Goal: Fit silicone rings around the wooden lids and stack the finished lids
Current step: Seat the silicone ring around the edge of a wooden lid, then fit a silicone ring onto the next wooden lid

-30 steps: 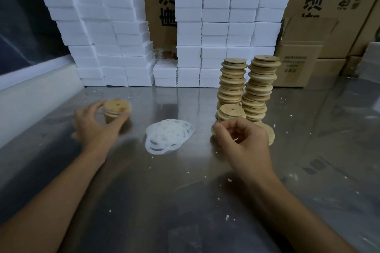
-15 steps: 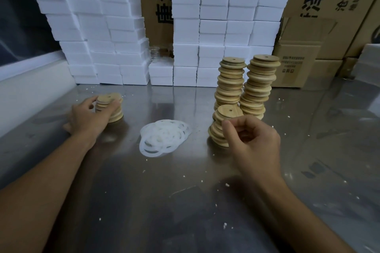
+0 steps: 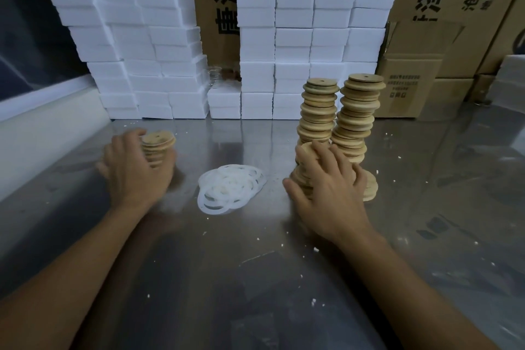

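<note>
A short stack of wooden lids (image 3: 158, 145) stands at the left of the steel table, and my left hand (image 3: 133, 170) is wrapped around its near side. A loose heap of white silicone rings (image 3: 230, 187) lies in the middle. At the right, my right hand (image 3: 326, 187) grips a second short stack of lids (image 3: 305, 167), its fingers over the top lid. Just behind stand two tall lid stacks: the left tall stack (image 3: 318, 111) and the right tall stack (image 3: 356, 116). A single lid (image 3: 370, 187) lies flat beside my right hand.
White foam blocks (image 3: 295, 37) are piled in walls along the back of the steel table (image 3: 255, 264), with cardboard boxes (image 3: 409, 88) behind and at the right. White crumbs dot the tabletop. A pale ledge runs along the left edge.
My left hand lowered a lid onto the left stack and now cups that stack. My right hand moved from above the short right stack to gripping it from the top and side.
</note>
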The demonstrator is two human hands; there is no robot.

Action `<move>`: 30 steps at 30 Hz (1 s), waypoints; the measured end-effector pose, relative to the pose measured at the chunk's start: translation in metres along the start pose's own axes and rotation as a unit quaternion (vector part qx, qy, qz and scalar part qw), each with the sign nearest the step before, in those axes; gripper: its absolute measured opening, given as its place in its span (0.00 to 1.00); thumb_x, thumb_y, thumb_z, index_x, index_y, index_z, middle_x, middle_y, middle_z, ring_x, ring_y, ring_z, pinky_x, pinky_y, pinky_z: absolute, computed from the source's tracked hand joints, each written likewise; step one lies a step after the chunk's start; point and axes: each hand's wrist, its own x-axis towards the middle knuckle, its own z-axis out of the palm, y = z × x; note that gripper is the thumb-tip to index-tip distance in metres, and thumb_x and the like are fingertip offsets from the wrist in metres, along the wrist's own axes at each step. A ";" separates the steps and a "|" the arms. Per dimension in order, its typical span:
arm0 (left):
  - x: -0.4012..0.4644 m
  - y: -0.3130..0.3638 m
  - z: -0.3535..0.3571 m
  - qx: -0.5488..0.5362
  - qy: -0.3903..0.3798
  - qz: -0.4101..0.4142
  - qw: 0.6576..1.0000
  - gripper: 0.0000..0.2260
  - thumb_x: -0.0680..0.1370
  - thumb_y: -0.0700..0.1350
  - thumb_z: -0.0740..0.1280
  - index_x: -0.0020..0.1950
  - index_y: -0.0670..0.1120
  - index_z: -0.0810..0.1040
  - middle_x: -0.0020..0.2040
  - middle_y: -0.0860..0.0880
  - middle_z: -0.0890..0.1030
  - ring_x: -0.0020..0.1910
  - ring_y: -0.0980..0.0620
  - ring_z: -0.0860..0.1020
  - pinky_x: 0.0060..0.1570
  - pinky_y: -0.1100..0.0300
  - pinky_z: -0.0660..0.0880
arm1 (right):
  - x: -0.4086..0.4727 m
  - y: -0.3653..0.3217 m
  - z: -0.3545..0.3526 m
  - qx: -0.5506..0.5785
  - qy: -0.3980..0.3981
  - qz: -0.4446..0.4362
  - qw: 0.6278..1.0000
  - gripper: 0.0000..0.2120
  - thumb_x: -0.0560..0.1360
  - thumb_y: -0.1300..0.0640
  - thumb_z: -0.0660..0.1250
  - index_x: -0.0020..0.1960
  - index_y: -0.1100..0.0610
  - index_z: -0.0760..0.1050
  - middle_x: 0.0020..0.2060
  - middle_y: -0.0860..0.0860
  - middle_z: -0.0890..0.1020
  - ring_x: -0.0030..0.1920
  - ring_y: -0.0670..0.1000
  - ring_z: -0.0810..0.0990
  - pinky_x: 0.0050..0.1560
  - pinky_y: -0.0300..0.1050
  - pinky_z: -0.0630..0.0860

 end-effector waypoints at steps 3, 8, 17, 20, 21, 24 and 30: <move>-0.021 0.022 -0.007 0.024 -0.088 0.228 0.969 0.23 0.72 0.61 0.61 0.56 0.44 0.77 0.52 0.45 0.78 0.53 0.42 0.75 0.56 0.46 0.66 | -0.001 0.001 -0.001 -0.002 0.035 0.004 0.999 0.25 0.77 0.44 0.63 0.73 0.44 0.64 0.70 0.46 0.68 0.73 0.53 0.62 0.71 0.60 0.56; -0.038 0.039 -0.014 -0.019 -0.203 0.273 0.940 0.27 0.71 0.66 0.63 0.54 0.45 0.81 0.49 0.49 0.80 0.47 0.50 0.76 0.48 0.50 0.74 | 0.003 0.004 -0.001 0.044 0.077 0.042 0.995 0.15 0.76 0.55 0.68 0.63 0.53 0.76 0.63 0.54 0.73 0.63 0.58 0.70 0.63 0.57 0.65; -0.057 0.053 -0.016 -0.036 -0.203 0.288 0.935 0.10 0.70 0.49 0.77 0.42 0.44 0.82 0.45 0.49 0.79 0.44 0.50 0.76 0.43 0.51 0.75 | 0.002 0.009 -0.003 0.118 0.188 -0.009 0.975 0.10 0.74 0.67 0.69 0.53 0.59 0.79 0.48 0.54 0.80 0.46 0.57 0.77 0.45 0.54 0.74; -0.061 0.055 -0.018 -0.031 -0.206 0.283 0.936 0.04 0.72 0.42 0.74 0.43 0.42 0.82 0.44 0.49 0.79 0.45 0.48 0.76 0.44 0.52 0.75 | -0.001 0.004 -0.005 0.150 0.215 -0.040 0.964 0.08 0.77 0.63 0.68 0.56 0.56 0.77 0.48 0.50 0.79 0.46 0.52 0.75 0.44 0.50 0.72; -0.062 0.056 -0.019 -0.025 -0.204 0.281 0.937 0.03 0.73 0.41 0.73 0.43 0.42 0.83 0.45 0.49 0.79 0.46 0.48 0.76 0.44 0.52 0.75 | -0.003 0.001 -0.007 0.160 0.225 -0.053 0.960 0.08 0.78 0.61 0.67 0.57 0.56 0.77 0.49 0.50 0.79 0.46 0.51 0.76 0.44 0.50 0.73; -0.061 0.057 -0.022 -0.005 -0.176 0.283 0.943 0.00 0.74 0.38 0.71 0.44 0.42 0.81 0.44 0.47 0.78 0.45 0.47 0.75 0.44 0.50 0.74 | -0.005 -0.008 -0.012 0.178 0.249 -0.077 0.949 0.12 0.80 0.55 0.64 0.61 0.56 0.77 0.51 0.50 0.81 0.47 0.49 0.77 0.43 0.46 0.73; -0.061 0.065 -0.022 -0.217 -0.117 0.043 0.968 0.09 0.77 0.33 0.64 0.44 0.47 0.77 0.39 0.51 0.79 0.39 0.55 0.77 0.38 0.68 0.72 | -0.009 -0.020 -0.009 0.268 0.203 -0.092 0.937 0.10 0.75 0.64 0.71 0.57 0.61 0.80 0.50 0.52 0.81 0.48 0.48 0.79 0.48 0.34 0.75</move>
